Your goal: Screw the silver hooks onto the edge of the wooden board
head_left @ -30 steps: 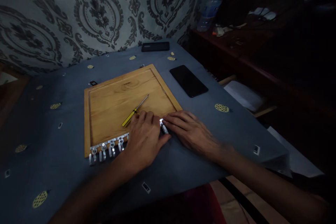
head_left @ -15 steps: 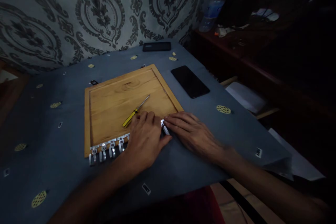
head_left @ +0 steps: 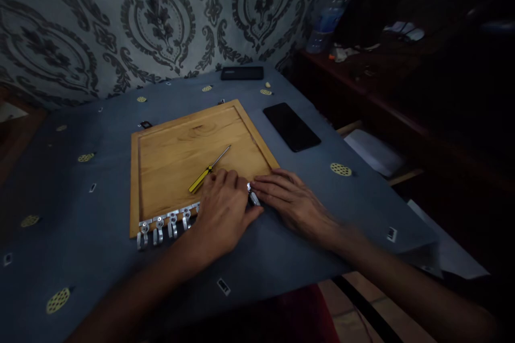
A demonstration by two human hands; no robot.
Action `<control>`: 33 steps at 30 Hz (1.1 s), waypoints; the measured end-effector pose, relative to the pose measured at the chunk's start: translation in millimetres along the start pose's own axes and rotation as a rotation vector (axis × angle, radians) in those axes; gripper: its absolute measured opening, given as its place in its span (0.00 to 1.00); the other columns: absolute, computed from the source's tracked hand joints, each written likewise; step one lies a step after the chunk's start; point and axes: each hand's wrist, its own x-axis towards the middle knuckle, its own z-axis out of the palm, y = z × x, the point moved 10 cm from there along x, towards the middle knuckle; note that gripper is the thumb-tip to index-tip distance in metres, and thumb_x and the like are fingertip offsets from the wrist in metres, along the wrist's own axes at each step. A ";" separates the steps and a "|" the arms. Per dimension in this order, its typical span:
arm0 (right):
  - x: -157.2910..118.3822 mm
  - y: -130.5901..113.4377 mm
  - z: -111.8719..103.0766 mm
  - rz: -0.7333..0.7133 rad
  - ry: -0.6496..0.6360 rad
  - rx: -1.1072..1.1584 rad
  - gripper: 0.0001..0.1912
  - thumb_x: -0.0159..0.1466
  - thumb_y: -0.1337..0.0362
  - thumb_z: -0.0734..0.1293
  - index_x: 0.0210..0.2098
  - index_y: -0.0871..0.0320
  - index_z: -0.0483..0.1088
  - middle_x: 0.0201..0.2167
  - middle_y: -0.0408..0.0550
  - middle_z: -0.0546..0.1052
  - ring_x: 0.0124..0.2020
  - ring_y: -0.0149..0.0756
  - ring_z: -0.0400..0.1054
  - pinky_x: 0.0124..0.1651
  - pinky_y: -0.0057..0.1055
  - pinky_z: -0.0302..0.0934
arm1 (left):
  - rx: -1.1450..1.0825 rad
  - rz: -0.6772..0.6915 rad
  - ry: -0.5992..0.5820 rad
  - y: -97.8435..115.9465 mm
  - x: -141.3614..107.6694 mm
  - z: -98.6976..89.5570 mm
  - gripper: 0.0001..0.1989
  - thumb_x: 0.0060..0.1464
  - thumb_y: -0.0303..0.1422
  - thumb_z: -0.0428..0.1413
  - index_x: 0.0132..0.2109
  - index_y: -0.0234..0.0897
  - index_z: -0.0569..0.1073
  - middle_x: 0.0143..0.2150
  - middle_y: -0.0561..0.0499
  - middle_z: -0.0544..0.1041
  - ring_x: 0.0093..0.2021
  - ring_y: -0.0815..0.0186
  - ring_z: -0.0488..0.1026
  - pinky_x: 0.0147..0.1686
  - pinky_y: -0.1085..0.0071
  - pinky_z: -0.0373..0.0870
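A wooden board (head_left: 181, 155) with a raised rim lies on the table. Along its near edge runs a metal hook rail (head_left: 173, 220) with several silver hooks. My left hand (head_left: 223, 206) covers the middle of the rail, its fingers bent and pressed together on it. At the rail's right end my right hand (head_left: 289, 198) has its fingertips closed on the metal beside the last hook (head_left: 254, 198). On the board, just beyond my left fingers, rests a yellow and black screwdriver (head_left: 201, 178), tip pointing to the back right.
A black phone (head_left: 292, 127) lies right of the board. At the back of the blue tablecloth (head_left: 104, 193) is a dark phone case (head_left: 242, 73). A plastic bottle (head_left: 326, 21) stands on the dark red furniture (head_left: 346, 77) at the right, above a drawer with papers (head_left: 374, 151).
The camera view has shifted slightly. Both hands keep nearly the same place on the rail, and the screwdriver has not moved on the board.
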 end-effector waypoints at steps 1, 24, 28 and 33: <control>0.1 0.1 -0.3 -0.001 0.001 0.004 0.16 0.71 0.72 0.59 0.55 0.63 0.72 0.52 0.57 0.81 0.57 0.45 0.71 0.62 0.52 0.62 | -0.004 0.000 -0.005 -0.2 -0.4 -0.4 0.18 0.60 0.45 0.60 0.46 0.34 0.74 0.47 0.42 0.76 0.52 0.49 0.69 0.52 0.52 0.64; 4.4 0.4 -5.2 0.026 0.010 0.042 0.20 0.70 0.75 0.58 0.58 0.57 0.70 0.53 0.53 0.80 0.56 0.44 0.72 0.57 0.48 0.67 | -0.043 -0.008 0.037 -8.1 -5.8 -1.0 0.19 0.60 0.47 0.59 0.46 0.35 0.74 0.47 0.43 0.75 0.53 0.49 0.70 0.51 0.53 0.66; 5.1 0.5 -4.1 0.032 -0.019 0.050 0.21 0.70 0.74 0.58 0.59 0.57 0.70 0.53 0.54 0.80 0.56 0.45 0.72 0.56 0.49 0.67 | -0.052 -0.029 0.021 -8.2 -6.6 -2.7 0.20 0.61 0.48 0.58 0.46 0.34 0.74 0.48 0.42 0.75 0.53 0.49 0.70 0.51 0.53 0.66; 3.8 3.8 0.0 0.061 -0.030 0.085 0.23 0.69 0.74 0.59 0.60 0.53 0.70 0.53 0.52 0.80 0.57 0.45 0.72 0.57 0.49 0.67 | -0.081 -0.047 0.022 -7.9 -7.3 -2.9 0.19 0.62 0.46 0.58 0.48 0.33 0.74 0.50 0.42 0.75 0.54 0.50 0.70 0.52 0.54 0.65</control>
